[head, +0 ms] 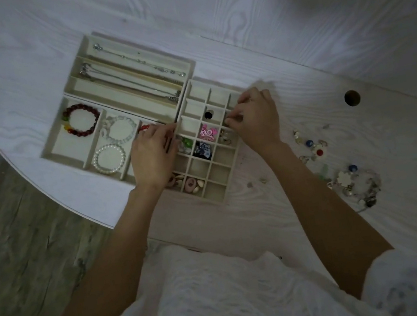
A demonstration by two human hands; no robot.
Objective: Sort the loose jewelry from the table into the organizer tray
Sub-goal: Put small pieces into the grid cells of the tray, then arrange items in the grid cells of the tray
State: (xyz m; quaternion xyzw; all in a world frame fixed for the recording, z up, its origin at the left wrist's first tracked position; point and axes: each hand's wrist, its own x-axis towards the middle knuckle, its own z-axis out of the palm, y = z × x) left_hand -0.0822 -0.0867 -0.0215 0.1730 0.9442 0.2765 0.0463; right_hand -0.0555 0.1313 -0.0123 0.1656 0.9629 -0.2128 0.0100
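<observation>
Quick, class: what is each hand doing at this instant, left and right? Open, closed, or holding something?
Left hand: fingers straight, resting on the organizer tray; open, holding nothing visible.
Right hand: fingers curled, pinching a small piece over the grid; too small to identify.

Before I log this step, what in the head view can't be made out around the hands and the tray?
- What the right hand pinches over the grid tray: too small and dim, covered by the fingers.
- Compartments under the left hand: hidden by the hand; only a bit of a red bracelet shows.
- Loose jewelry on the table: tangled, dim, pieces can't be counted.
- Brown bead bracelet: blurred, so its clasp is unreadable.
</observation>
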